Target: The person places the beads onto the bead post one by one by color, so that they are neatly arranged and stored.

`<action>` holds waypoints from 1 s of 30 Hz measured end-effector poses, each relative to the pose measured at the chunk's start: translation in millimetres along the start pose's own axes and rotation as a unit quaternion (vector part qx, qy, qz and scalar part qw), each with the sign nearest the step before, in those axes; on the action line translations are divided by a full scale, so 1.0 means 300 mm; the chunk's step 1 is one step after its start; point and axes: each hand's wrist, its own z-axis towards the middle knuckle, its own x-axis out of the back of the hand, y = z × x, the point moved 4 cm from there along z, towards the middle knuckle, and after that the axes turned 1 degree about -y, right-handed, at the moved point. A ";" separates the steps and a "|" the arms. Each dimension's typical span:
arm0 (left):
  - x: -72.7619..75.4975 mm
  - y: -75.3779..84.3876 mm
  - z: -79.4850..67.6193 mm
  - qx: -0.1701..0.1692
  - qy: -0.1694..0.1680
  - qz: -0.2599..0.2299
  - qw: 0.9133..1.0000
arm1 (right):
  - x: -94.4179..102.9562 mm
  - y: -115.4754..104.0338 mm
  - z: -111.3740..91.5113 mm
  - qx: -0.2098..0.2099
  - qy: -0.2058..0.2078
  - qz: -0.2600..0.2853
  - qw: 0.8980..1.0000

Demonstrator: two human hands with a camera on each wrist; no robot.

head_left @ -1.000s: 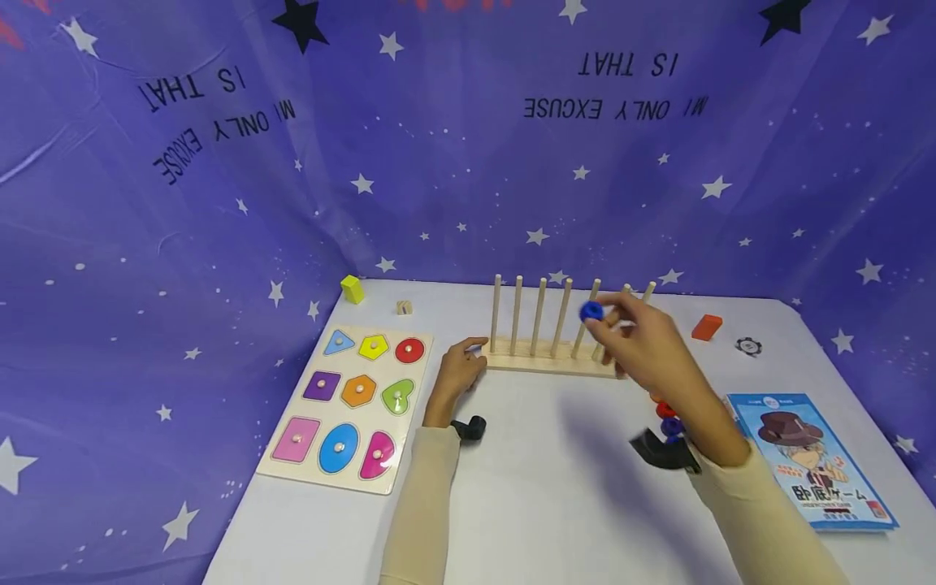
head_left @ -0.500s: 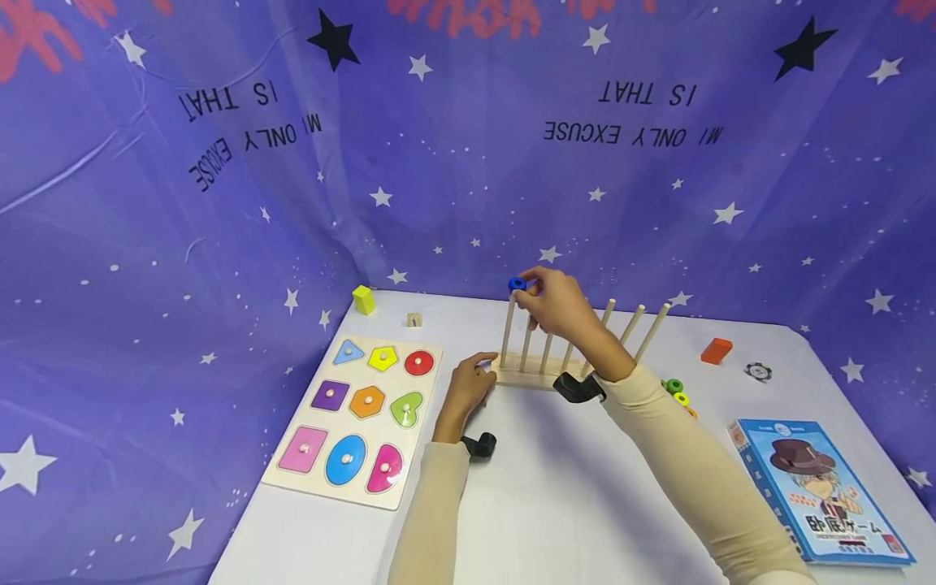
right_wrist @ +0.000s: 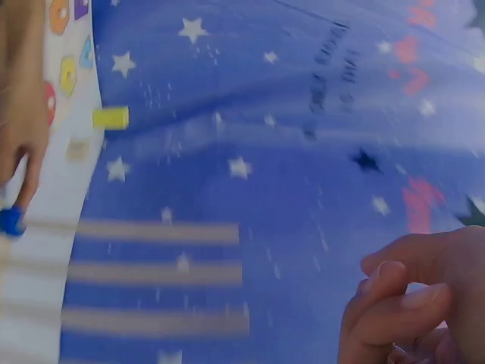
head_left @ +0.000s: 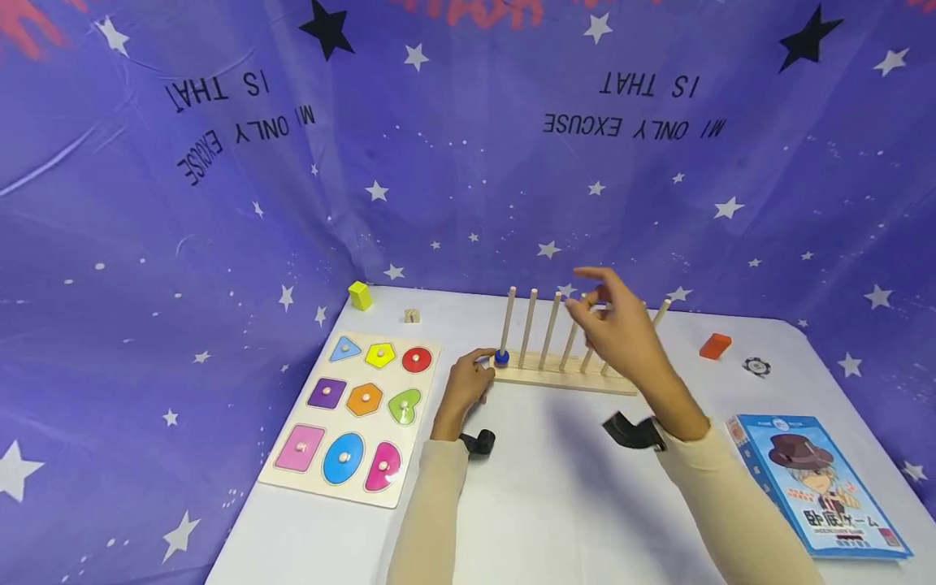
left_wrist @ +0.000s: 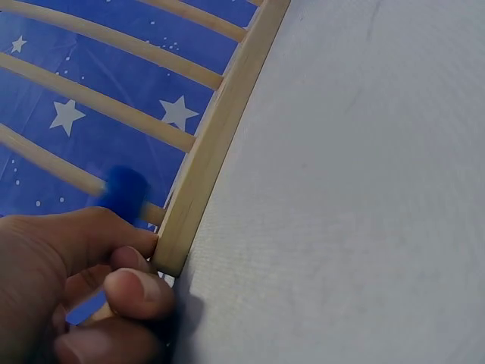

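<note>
A wooden peg stand with a row of upright pegs stands near the back of the table. My left hand grips the left end of its base, finger and thumb at the corner in the left wrist view. Around the leftmost peg, low down by the base, is a blue bead; it looks blurred in the left wrist view. My right hand is raised in front of the right-hand pegs and holds nothing. Its fingers are loosely bent, and it hides part of those pegs.
On the left lies a shape puzzle board, with a yellow block and a small wooden cube behind it. To the right are an orange block, a poker chip and a blue game box.
My right hand carried the blue bead left to the top of the leftmost peg and let it go. The bead dropped down the peg, and the hand moved back right. The left hand stayed put.
</note>
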 end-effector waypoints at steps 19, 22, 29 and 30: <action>0.351 -0.057 -0.068 0.026 0.077 -0.011 0.997 | -0.119 0.654 -0.460 -0.295 -0.049 0.004 0.954; 0.334 -0.075 -0.071 0.039 0.072 -0.008 0.997 | -0.138 0.665 -0.471 -0.308 -0.044 -0.018 0.950; 0.337 -0.054 -0.057 0.020 0.084 0.013 0.996 | -0.145 0.648 -0.476 -0.310 -0.017 -0.018 0.951; 0.343 -0.046 -0.054 0.019 0.085 0.015 0.996 | -0.145 0.632 -0.470 -0.307 -0.015 -0.019 0.951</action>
